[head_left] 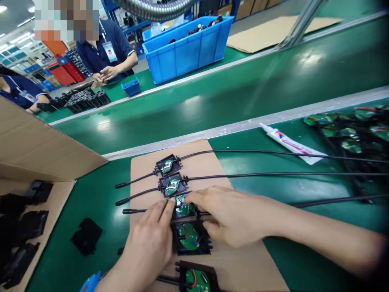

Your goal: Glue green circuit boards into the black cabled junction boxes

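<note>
Several black plastic housings with green circuit boards and black cables lie in a column on a cardboard sheet (249, 267). Both hands are at the third housing from the far end, whose circuit board (183, 209) shows between them. The fingers of my left hand (152, 241) close on its left side, by the cable stub. From the right, my right hand (240, 215) grips it, index finger at the top corner and thumb lower down. Two housings (168, 165) (173, 185) lie beyond; an open housing (192, 237) with red and blue wires and another housing (197, 278) lie nearer. The fingertips are partly hidden.
A white glue tube (293, 145) lies at right, near a pile of board-filled housings (349, 134). A loose black cover (87, 236) sits at left, beside a cardboard box (60, 142) of black parts. Across the green conveyor are a blue bin (188, 50) and two co-workers.
</note>
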Demonstrator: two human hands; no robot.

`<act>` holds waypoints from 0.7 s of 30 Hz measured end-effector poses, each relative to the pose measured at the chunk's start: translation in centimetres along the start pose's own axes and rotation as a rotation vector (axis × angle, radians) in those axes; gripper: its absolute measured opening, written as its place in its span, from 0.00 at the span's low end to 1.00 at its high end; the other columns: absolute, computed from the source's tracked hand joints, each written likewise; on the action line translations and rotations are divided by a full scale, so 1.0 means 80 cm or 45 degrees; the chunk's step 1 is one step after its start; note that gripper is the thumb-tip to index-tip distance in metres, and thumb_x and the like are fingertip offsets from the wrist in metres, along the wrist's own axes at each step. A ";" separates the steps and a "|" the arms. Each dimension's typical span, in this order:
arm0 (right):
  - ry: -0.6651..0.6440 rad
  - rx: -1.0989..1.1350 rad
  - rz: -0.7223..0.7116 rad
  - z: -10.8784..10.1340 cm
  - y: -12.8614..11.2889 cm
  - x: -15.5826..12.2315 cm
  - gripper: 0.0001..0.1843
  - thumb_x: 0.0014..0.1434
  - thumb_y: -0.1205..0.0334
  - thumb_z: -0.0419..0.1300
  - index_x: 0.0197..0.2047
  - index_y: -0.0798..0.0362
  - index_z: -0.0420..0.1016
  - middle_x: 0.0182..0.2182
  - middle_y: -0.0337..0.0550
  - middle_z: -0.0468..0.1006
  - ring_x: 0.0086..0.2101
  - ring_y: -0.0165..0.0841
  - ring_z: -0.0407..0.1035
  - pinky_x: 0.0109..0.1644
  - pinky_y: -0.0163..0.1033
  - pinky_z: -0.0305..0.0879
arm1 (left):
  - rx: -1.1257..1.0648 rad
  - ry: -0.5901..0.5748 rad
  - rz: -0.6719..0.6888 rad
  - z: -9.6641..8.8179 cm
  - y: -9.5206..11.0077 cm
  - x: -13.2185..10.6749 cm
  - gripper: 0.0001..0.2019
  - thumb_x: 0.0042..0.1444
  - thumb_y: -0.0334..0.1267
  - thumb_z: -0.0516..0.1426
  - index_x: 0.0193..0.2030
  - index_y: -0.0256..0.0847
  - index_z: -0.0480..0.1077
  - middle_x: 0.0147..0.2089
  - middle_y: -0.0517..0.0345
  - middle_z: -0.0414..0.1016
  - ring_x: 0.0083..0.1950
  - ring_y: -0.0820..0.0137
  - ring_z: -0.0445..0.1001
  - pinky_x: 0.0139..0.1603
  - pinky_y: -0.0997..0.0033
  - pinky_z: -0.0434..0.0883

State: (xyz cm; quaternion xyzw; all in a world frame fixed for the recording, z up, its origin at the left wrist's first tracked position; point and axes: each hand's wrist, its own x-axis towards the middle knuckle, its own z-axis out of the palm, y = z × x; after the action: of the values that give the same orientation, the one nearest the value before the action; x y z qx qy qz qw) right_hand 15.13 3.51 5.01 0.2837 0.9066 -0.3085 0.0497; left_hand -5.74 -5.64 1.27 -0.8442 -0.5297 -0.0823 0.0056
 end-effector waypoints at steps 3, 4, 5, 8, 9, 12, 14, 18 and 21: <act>0.021 0.011 0.089 -0.003 0.001 -0.007 0.13 0.51 0.70 0.54 0.42 0.56 0.66 0.31 0.45 0.75 0.32 0.37 0.71 0.32 0.38 0.61 | -0.124 0.035 0.076 -0.003 -0.004 0.010 0.16 0.62 0.30 0.49 0.55 0.37 0.67 0.49 0.48 0.74 0.46 0.61 0.73 0.46 0.60 0.74; 0.042 0.004 0.115 -0.002 0.000 -0.008 0.11 0.52 0.70 0.54 0.41 0.56 0.66 0.30 0.44 0.75 0.32 0.37 0.70 0.33 0.38 0.61 | -0.165 0.017 0.138 0.000 -0.005 0.013 0.13 0.63 0.30 0.50 0.52 0.38 0.69 0.48 0.50 0.75 0.46 0.61 0.72 0.46 0.59 0.73; 0.060 -0.004 0.138 0.000 0.000 -0.010 0.08 0.53 0.69 0.54 0.39 0.55 0.66 0.30 0.44 0.75 0.32 0.36 0.70 0.33 0.38 0.61 | -0.205 -0.006 0.196 0.003 -0.006 0.016 0.12 0.63 0.29 0.50 0.50 0.39 0.70 0.48 0.51 0.75 0.46 0.62 0.72 0.47 0.58 0.72; 0.097 -0.051 0.117 0.012 0.000 -0.010 0.04 0.57 0.69 0.51 0.34 0.54 0.66 0.30 0.44 0.74 0.32 0.35 0.69 0.34 0.37 0.60 | -0.327 -0.025 0.261 0.014 -0.010 0.018 0.11 0.62 0.27 0.49 0.46 0.38 0.70 0.50 0.53 0.74 0.48 0.63 0.70 0.49 0.59 0.70; 0.124 -0.081 0.068 0.018 0.002 -0.010 0.05 0.58 0.70 0.50 0.33 0.54 0.66 0.30 0.43 0.74 0.31 0.34 0.69 0.34 0.37 0.60 | -0.366 -0.022 0.253 0.016 -0.011 0.018 0.11 0.62 0.26 0.49 0.45 0.37 0.70 0.50 0.53 0.74 0.48 0.63 0.69 0.50 0.60 0.69; 0.298 -0.212 -0.076 0.037 0.015 -0.006 0.08 0.59 0.73 0.48 0.34 0.55 0.66 0.31 0.44 0.72 0.30 0.33 0.65 0.33 0.37 0.58 | -0.439 -0.066 0.216 0.018 -0.013 0.017 0.11 0.61 0.25 0.49 0.44 0.37 0.70 0.50 0.53 0.73 0.48 0.64 0.69 0.50 0.61 0.68; 0.391 -0.271 -0.097 0.048 0.025 -0.004 0.09 0.60 0.73 0.46 0.33 0.56 0.65 0.31 0.45 0.70 0.30 0.32 0.64 0.32 0.37 0.57 | -0.444 -0.111 0.215 0.015 -0.013 0.017 0.11 0.61 0.25 0.49 0.44 0.38 0.70 0.51 0.53 0.73 0.48 0.64 0.68 0.51 0.61 0.67; 0.327 -0.286 -0.066 0.051 0.036 -0.004 0.09 0.61 0.72 0.47 0.32 0.55 0.64 0.30 0.43 0.69 0.28 0.31 0.63 0.30 0.36 0.54 | -0.410 -0.175 0.217 0.010 -0.012 0.021 0.11 0.59 0.24 0.49 0.44 0.38 0.68 0.48 0.53 0.73 0.47 0.64 0.68 0.50 0.62 0.67; 0.277 -0.341 -0.063 0.045 0.031 -0.003 0.08 0.58 0.74 0.49 0.32 0.54 0.65 0.30 0.42 0.70 0.27 0.31 0.62 0.28 0.37 0.49 | -0.370 -0.205 0.221 0.006 -0.007 0.025 0.20 0.57 0.24 0.49 0.55 0.40 0.64 0.45 0.53 0.72 0.44 0.63 0.68 0.47 0.61 0.68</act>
State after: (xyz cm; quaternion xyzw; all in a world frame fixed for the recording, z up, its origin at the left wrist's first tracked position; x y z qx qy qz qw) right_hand 16.39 2.88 0.85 0.2838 0.9463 -0.1535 -0.0187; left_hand -5.35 -3.55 1.08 -0.8826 -0.4360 -0.0891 -0.1516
